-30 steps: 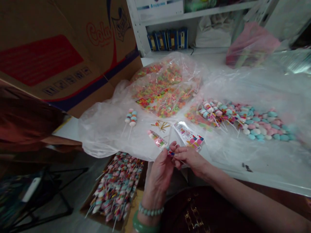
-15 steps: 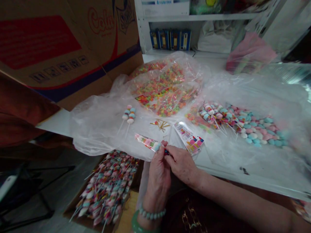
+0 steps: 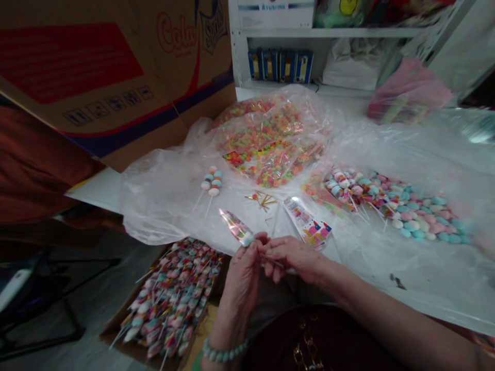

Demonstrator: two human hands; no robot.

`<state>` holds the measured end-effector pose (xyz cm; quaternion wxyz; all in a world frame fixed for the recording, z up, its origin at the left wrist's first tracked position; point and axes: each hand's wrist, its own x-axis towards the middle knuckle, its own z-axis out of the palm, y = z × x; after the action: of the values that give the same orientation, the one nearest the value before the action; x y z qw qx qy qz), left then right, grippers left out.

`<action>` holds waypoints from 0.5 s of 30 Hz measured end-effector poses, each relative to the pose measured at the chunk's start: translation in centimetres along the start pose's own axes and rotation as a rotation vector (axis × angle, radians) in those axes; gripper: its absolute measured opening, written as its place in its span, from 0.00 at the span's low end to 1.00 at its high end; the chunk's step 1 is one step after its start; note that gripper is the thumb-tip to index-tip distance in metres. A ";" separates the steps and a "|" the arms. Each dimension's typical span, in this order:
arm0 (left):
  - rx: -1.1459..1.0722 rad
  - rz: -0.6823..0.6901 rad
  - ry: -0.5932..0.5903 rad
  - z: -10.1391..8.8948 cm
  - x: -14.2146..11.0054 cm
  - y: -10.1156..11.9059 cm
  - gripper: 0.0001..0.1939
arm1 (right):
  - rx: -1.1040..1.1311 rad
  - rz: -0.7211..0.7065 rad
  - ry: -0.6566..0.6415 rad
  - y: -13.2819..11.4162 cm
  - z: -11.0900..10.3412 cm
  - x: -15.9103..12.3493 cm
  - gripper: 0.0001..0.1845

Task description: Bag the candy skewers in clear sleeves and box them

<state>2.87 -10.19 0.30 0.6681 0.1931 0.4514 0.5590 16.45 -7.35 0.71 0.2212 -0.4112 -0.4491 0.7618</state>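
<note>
I see the left hand (image 3: 242, 275) clamped on the candy (image 3: 240, 230) at its base; the right hand (image 3: 298, 257) half-hides its stick (image 3: 274, 262), grip unclear. Left of the candy, a carton (image 3: 154, 85) runs off-frame.

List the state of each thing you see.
Wrapped skewer: sleeved, held
Left hand: grip closed on wrapped skewer
Right hand: beside left hand, hold unclear
Two skewers: unwrapped, lying
Gold ties: loose, scattered
Printed sleeves: lying flat
Lower carton: open, heaped with sweets
Clear bag: holding small colourful pieces
Loose candies: piled
</note>
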 end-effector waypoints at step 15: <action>0.224 -0.088 0.197 -2.3 0.2 0.2 0.17 | -1.442 -0.509 0.640 -0.5 -3.9 5.9 0.11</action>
<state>0.83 -10.46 -0.80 0.6188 0.1904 0.5824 0.4916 16.37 -0.98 -2.41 0.1859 -0.5351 -0.8219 0.0597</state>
